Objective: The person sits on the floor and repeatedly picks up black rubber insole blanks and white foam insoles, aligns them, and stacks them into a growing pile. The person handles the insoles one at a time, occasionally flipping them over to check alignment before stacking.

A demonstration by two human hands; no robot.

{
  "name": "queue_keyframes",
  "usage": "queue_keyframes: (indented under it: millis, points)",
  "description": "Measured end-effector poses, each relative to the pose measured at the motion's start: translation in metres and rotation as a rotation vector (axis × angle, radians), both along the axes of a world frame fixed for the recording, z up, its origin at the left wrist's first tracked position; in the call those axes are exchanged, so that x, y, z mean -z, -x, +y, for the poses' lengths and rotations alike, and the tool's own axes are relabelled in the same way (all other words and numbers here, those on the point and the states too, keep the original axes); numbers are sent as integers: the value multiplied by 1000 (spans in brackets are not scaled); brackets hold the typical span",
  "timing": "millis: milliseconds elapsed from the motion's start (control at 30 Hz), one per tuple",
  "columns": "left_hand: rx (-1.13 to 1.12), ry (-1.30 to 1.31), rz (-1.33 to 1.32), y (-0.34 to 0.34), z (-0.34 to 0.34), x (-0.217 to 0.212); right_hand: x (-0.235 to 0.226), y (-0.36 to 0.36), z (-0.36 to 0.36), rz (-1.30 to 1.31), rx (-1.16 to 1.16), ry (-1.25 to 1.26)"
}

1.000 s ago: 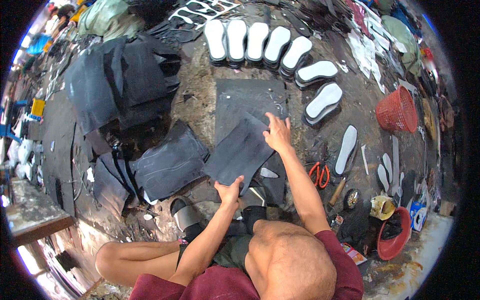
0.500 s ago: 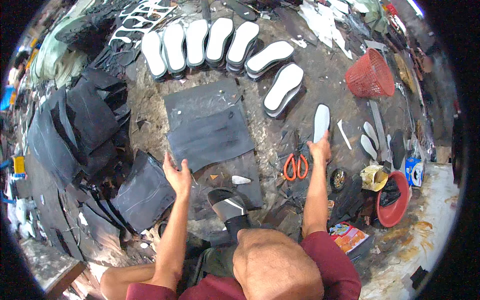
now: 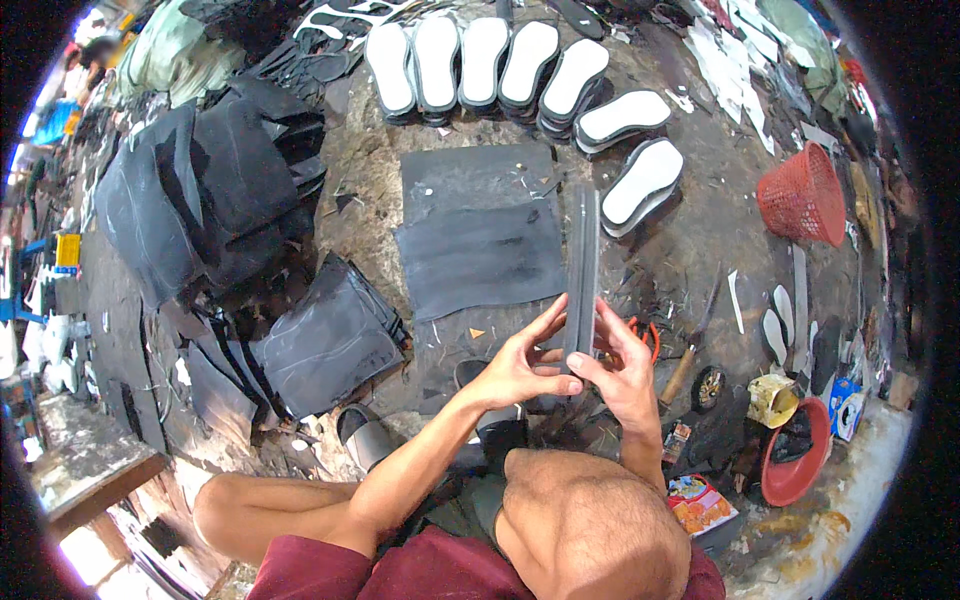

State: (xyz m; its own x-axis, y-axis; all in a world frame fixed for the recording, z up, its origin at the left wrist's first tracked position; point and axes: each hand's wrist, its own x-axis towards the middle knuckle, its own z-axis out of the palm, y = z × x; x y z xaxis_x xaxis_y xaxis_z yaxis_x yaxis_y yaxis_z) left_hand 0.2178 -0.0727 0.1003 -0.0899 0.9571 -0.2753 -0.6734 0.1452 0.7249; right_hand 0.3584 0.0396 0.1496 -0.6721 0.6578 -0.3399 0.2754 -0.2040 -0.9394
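Both my hands hold a dark, layered stack of shoe soles on edge, its long side facing up and its far end pointing away from me. My left hand presses its left side with fingers and thumb. On the other side, my right hand grips it, thumb near its close end. How many layers it has cannot be made out. Just beyond my right hand, scissors with orange handles are partly hidden. Left of the stack lies a black rubber sheet on the ground.
White-topped sole stacks form an arc at the far side. Piled black sheets lie to the left. On the right are a red basket, a red basin, a wooden-handled tool and loose pale sole pieces.
My right hand has brought the sole in from the right and turned it on edge. My left hand, empty before, has moved right and now grips it too. The view has shifted left.
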Motion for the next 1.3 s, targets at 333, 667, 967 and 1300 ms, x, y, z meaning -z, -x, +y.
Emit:
queue_keyframes:
  millis: [333, 667, 967, 1300]
  points:
    - [51, -3, -214, 23, -19, 21, -10, -2, 22, -24, -106, 33]
    - [-218, 41, -682, 160, -108, 70, -21, -121, 113, -368, 193, -282]
    - [300, 229, -889, 55, -70, 85, 26, -50, 46, -277, -48, -1076]
    - [316, -18, 1737, 129, 6, 125, -27, -70, 118, -92, 404, -679]
